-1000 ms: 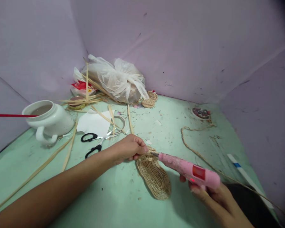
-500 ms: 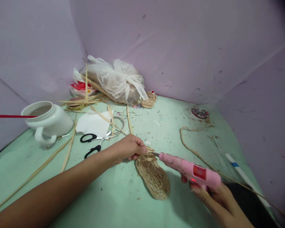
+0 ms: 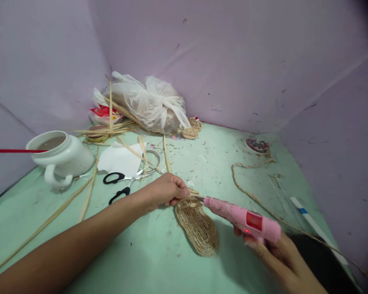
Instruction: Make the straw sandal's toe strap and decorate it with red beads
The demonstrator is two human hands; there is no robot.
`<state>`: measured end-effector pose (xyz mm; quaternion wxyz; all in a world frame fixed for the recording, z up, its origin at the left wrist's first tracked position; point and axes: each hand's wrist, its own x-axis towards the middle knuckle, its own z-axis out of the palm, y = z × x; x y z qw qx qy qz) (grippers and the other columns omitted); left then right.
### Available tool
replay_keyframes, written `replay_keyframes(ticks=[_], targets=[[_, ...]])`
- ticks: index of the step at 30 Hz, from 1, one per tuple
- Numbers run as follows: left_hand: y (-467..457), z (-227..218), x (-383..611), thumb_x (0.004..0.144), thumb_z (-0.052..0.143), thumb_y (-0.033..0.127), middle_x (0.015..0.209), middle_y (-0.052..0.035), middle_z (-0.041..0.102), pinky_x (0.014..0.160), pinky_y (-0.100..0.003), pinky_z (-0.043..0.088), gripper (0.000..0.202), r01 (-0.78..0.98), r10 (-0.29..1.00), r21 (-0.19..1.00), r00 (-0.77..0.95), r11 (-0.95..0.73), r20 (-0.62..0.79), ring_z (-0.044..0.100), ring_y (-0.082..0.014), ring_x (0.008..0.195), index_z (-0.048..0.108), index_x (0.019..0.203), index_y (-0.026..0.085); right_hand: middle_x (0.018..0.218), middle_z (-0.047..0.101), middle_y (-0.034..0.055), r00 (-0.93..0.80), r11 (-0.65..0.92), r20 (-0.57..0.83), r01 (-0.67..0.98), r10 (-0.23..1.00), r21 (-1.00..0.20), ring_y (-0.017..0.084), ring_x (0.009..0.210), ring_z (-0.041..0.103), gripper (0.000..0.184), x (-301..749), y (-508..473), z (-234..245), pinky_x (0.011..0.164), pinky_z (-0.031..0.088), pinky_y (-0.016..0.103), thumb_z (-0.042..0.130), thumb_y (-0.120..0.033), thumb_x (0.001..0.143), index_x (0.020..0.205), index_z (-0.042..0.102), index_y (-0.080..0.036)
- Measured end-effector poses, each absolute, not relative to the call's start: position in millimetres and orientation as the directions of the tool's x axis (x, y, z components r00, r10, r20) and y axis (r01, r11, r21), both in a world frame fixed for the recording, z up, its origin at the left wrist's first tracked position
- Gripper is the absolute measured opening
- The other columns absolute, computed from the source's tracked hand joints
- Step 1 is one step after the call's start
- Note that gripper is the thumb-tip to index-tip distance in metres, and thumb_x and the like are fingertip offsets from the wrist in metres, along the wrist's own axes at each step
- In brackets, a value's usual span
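A small woven straw sandal sole [image 3: 198, 228] lies on the green table [image 3: 141, 261] in front of me. My left hand [image 3: 164, 190] is closed, pinching the sole's far end where a straw strap sits. My right hand [image 3: 279, 257] grips a pink glue gun [image 3: 243, 218], a red light glowing on its side. The gun's metal tip touches the sole's far end, right beside my left fingertips.
Black-handled scissors [image 3: 119, 183], a white paper sheet [image 3: 120, 160] and straw strips [image 3: 88, 190] lie to the left. A white jug [image 3: 63, 157] stands at far left. A plastic bag [image 3: 150, 104] sits in the corner. A straw cord [image 3: 248, 192] runs along the right.
The glue gun and my right hand have shifted slightly left. My left hand keeps its pinch on the sole's end.
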<state>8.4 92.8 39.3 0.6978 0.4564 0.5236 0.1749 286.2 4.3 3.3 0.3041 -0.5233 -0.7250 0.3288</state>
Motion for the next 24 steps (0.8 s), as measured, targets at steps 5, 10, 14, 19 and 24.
replay_keyframes(ticks=[5, 10, 14, 19, 24], targets=[[93.2, 37.2, 7.0, 0.071, 0.056, 0.021, 0.036, 0.0056, 0.041, 0.036, -0.022, 0.016, 0.016, 0.236, 0.721, 0.824, 0.400, 0.515, -0.566, 0.029, -0.0055, 0.034, 0.052, 0.056, 0.017, 0.072, 0.068, 0.0041, -0.187, 0.181, 0.096, 0.517, 0.978, -0.837, 0.020, 0.064, 0.064, 0.019, 281.5, 6.6, 18.3, 0.054, 0.053, 0.026, 0.061, -0.034, 0.077, 0.090, 0.068, -0.023], [92.6, 35.8, 6.2, 0.071, 0.056, 0.022, 0.035, 0.0057, 0.040, 0.037, -0.022, 0.016, 0.017, 0.246, 0.721, 0.819, 0.388, 0.518, -0.574, 0.028, -0.0053, 0.033, 0.051, 0.055, 0.017, 0.051, 0.056, -0.0004, 0.135, -0.097, -0.069, 0.215, 0.988, -0.972, 0.010, 0.041, 0.046, 0.032, 261.9, 25.5, 15.8, 0.037, 0.037, 0.020, 0.054, -0.048, 0.079, 0.083, 0.066, -0.018], [91.6, 37.0, 7.0, 0.070, 0.057, 0.022, 0.036, 0.0062, 0.039, 0.037, -0.022, 0.015, 0.017, 0.246, 0.719, 0.822, 0.399, 0.514, -0.569, 0.028, -0.0047, 0.033, 0.050, 0.055, 0.017, 0.049, 0.056, 0.0009, 0.305, -0.302, -0.264, 0.085, 0.915, -0.949, 0.013, 0.040, 0.049, 0.041, 253.3, 54.6, 8.1, 0.039, 0.041, 0.025, 0.057, -0.057, 0.069, 0.068, 0.061, -0.016], [90.5, 41.0, 7.7, 0.069, 0.059, 0.025, 0.039, 0.0065, 0.040, 0.037, -0.020, 0.016, 0.018, 0.229, 0.725, 0.830, 0.406, 0.508, -0.556, 0.030, -0.0042, 0.036, 0.050, 0.056, 0.016, 0.051, 0.054, 0.0011, 0.437, -0.334, -0.145, 0.392, 0.887, -0.857, 0.017, 0.049, 0.053, 0.030, 261.0, 63.5, 19.9, 0.039, 0.036, 0.025, 0.066, -0.048, 0.063, 0.062, 0.064, -0.018], [91.2, 40.9, 7.4, 0.067, 0.062, 0.027, 0.040, 0.0064, 0.040, 0.038, -0.021, 0.015, 0.019, 0.224, 0.725, 0.835, 0.417, 0.503, -0.549, 0.030, -0.0042, 0.036, 0.052, 0.055, 0.016, 0.081, 0.065, 0.0042, 0.086, 0.220, 0.446, 0.777, 0.891, -0.590, 0.015, 0.061, 0.058, 0.010, 228.6, 35.8, 36.9, 0.050, 0.044, 0.026, 0.059, -0.027, 0.078, 0.083, 0.065, -0.022]])
